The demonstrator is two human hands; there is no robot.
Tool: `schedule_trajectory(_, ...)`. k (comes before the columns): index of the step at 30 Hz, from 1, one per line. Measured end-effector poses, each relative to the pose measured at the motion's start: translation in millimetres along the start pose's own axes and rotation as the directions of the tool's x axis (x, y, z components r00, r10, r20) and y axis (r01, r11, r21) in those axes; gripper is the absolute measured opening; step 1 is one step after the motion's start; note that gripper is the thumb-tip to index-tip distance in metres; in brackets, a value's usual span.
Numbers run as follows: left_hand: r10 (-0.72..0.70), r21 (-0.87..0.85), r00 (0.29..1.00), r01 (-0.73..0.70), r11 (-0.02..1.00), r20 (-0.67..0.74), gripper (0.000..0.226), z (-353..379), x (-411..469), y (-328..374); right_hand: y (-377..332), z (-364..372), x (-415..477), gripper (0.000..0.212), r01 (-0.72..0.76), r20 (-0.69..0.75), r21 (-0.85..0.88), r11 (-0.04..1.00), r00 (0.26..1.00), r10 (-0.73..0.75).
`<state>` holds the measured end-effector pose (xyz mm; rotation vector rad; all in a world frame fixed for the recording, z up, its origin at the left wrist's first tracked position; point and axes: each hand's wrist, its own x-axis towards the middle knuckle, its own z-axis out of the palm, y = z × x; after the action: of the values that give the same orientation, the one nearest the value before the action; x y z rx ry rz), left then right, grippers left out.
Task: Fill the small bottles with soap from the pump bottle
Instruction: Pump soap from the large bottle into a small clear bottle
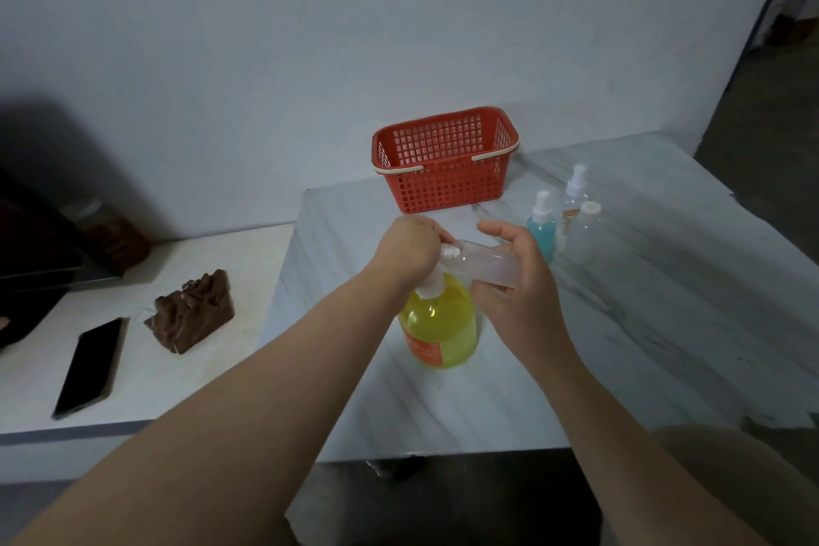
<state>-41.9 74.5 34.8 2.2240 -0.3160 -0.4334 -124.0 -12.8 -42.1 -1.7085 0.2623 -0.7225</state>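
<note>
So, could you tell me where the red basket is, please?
In the head view, the red basket stands at the far edge of the marble table, near the wall, behind and left of the teal spray bottle.

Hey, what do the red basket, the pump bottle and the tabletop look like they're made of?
Red basket: moulded plastic, fairly matte; open grid walls, cream handles.
Pump bottle: clear glossy plastic, with yellow soap showing through, and a white plastic pump.
Tabletop: white with grey veins and a slight sheen, so marble or a marble-look laminate; I cannot tell which.
</note>
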Motion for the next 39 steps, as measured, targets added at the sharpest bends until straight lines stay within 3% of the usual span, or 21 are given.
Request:
schedule_trajectory(4, -0.036, 0.143, 0.997, 0.027, 0.989, 0.066, 0.037, 3, 0, 3, 1, 0, 1, 0.054, -0.008, -0.003, -0.005, 1.0, 1.0, 0.008)
schedule_trajectory(8, 0.036, 0.244, 0.998, -0.047, 0.969, 0.046, 0.035, 5, 6, -3, 0, 1, 1, 0.054, -0.033, -0.008, 0.018, 0.999, 0.999, 0.033)
schedule_trajectory(14, 0.034, 0.08, 0.999, -0.035, 0.996, 0.015, 0.036, 7, 10, -8, 3, 0, 2, 0.053, -0.037, -0.001, 0.001, 0.999, 0.999, 0.037)
schedule_trajectory(19, 0.03, 0.146, 0.999, -0.033, 0.989, 0.022, 0.033, 8, 10, -6, 4, 0, 3, 0.053, -0.034, -0.01, 0.003, 0.999, 0.999, 0.034)
schedule_trajectory(24, 0.024, 0.062, 1.0, -0.023, 0.998, -0.014, 0.041, 6, 11, -6, 0, -2, 1, 0.058, -0.01, -0.009, 0.013, 1.0, 1.0, 0.01)
schedule_trajectory(28, 0.006, -0.061, 1.0, -0.006, 0.998, 0.002, 0.029, 2, 6, -3, -5, -3, -1, 0.059, -0.004, -0.01, 0.032, 0.999, 1.0, 0.004)
schedule_trajectory(39, 0.031, -0.074, 0.999, -0.031, 0.997, -0.009, 0.033, 3, -1, 0, -4, -1, -1, 0.055, 0.007, -0.023, 0.013, 1.0, 1.0, -0.006)
